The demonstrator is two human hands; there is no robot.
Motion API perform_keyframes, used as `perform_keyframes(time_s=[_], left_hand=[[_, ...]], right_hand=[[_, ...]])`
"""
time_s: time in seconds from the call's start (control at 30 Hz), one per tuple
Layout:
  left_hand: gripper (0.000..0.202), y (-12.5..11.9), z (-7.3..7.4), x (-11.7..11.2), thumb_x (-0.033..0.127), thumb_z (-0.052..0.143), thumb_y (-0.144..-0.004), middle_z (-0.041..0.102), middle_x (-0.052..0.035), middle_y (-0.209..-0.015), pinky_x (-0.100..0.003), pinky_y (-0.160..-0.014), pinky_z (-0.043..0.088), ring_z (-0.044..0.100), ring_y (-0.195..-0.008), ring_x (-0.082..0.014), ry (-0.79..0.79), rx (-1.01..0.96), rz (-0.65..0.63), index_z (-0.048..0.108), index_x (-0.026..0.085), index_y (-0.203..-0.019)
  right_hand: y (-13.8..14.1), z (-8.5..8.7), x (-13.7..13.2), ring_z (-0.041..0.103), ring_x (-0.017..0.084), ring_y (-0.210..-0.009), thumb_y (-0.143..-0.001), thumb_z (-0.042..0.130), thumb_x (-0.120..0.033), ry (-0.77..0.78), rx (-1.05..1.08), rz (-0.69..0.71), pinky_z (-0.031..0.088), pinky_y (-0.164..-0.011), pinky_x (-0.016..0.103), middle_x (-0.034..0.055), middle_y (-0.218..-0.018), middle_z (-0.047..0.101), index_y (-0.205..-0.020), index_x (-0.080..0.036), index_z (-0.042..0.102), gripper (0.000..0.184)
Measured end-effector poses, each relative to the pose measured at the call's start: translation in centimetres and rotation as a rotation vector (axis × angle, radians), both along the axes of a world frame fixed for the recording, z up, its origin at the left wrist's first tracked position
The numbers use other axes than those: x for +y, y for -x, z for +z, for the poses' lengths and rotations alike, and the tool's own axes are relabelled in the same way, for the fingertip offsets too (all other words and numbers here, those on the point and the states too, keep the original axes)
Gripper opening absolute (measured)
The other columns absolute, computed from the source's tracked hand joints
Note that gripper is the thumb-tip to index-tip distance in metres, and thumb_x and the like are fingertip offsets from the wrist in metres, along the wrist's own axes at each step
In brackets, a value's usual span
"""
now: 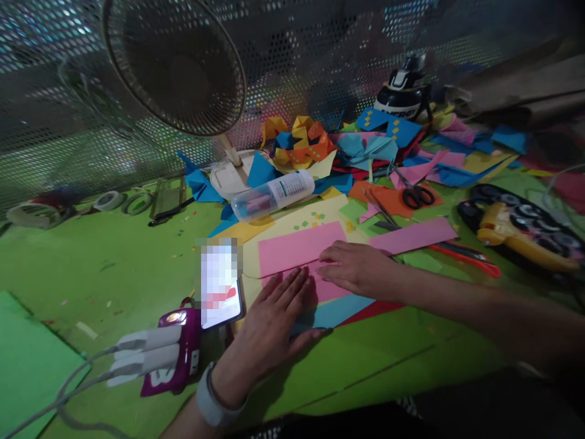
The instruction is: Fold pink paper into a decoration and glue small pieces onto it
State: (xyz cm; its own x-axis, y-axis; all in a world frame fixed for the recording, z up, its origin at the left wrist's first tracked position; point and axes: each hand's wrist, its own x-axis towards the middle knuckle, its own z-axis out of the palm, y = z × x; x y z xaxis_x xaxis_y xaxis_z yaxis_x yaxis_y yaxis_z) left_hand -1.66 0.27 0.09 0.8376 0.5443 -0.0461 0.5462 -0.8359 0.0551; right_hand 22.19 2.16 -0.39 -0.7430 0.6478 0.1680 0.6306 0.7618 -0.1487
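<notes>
A pink sheet of paper [299,245] with a crease or edge across its middle lies in front of me on other coloured sheets. My left hand [278,311], with a pale band on its wrist, rests flat on the lower part, fingers stretched out and the thumb apart. My right hand [359,268] is at the sheet's right side, its fingers bent and close together at the crease; the undersides of the fingertips are hidden. Below the pink sheet, blue paper [342,311] and red paper [377,310] stick out. A pink strip [414,236] lies beyond my right wrist.
Left of my hands are a lit phone [222,286] and a purple power block [176,350] with white plugs and cables. A clear bottle [274,195], fan [183,73], scissors [418,196], folded papers [301,146] and tape rolls [109,200] stand or lie farther back.
</notes>
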Motion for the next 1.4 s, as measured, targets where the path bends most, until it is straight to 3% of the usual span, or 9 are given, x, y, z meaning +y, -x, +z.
perform_keyframes(time_s=[0.57, 0.93, 1.4], left_hand=[[0.072, -0.05, -0.44, 0.18, 0.058, 0.034, -0.087, 0.026, -0.0142, -0.145, -0.042, -0.112, 0.02, 0.017, -0.136, -0.0208, 0.012, -0.073, 0.024, 0.025, 0.008, -0.138], [0.07, -0.13, -0.47, 0.15, 0.059, 0.031, -0.087, 0.024, -0.0125, -0.146, -0.042, -0.112, 0.018, 0.015, -0.136, -0.0205, 0.027, -0.031, 0.035, 0.029, 0.009, -0.136], [0.075, 0.13, -0.75, -0.12, 0.06, 0.025, -0.087, 0.021, -0.0111, -0.147, -0.041, -0.111, 0.017, 0.014, -0.137, -0.0211, -0.062, 0.014, 0.013, 0.013, 0.011, -0.143]], right_hand=[[0.2, -0.12, -0.33, 0.049, 0.023, -0.096, -0.085, 0.047, -0.011, -0.035, 0.001, -0.005, 0.042, -0.078, 0.038, 0.0133, -0.105, 0.058, -0.107, -0.015, 0.061, 0.027], [0.25, -0.16, -0.38, 0.051, 0.022, -0.095, -0.085, 0.048, -0.014, -0.059, -0.026, 0.124, 0.039, -0.078, 0.039, 0.0108, -0.107, 0.059, -0.115, -0.019, 0.056, 0.032], [0.71, 0.54, -0.79, 0.048, 0.023, -0.094, -0.086, 0.047, -0.018, -0.075, -0.104, 0.146, 0.039, -0.08, 0.04, 0.0113, -0.104, 0.059, -0.109, -0.016, 0.059, 0.026]])
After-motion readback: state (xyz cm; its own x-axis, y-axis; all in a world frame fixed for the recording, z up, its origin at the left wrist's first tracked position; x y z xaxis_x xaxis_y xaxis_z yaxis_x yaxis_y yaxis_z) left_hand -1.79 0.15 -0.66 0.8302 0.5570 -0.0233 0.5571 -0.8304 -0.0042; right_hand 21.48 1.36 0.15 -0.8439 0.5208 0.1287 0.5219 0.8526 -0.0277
